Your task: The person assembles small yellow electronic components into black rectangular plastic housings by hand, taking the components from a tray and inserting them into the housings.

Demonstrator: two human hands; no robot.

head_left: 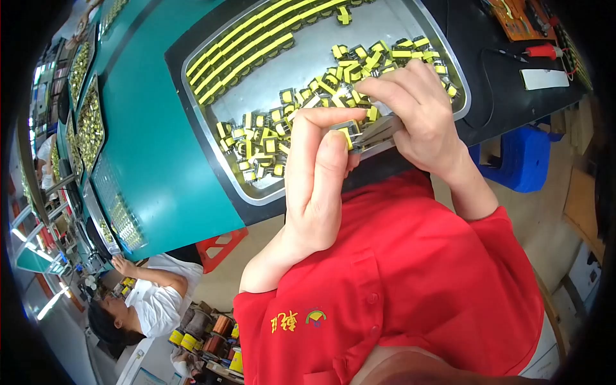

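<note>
Between the thumb and forefinger of my left hand (pixel 312 176) is a small transformer (pixel 348 133), wrapped in yellow tape with a dark core. My right hand (pixel 428 122) is closed round grey metal tweezers (pixel 381 130), whose narrow tips meet the transformer's side near its pins. Both hands are over the near rim of a metal tray (pixel 250 93). Loose yellow-taped transformers (pixel 263 141) lie heaped in the tray's near part and right side, below and beyond my hands. Neat rows of the same transformers (pixel 240 51) stand along its far left.
The tray sits on a black mat beside a green table surface (pixel 154 135). At right lie a red-handled tool (pixel 542 51) and a white strip (pixel 545 78). A blue stool (pixel 523 157) stands below. Another person in white (pixel 157 289) works at the left, near more filled trays (pixel 90 122).
</note>
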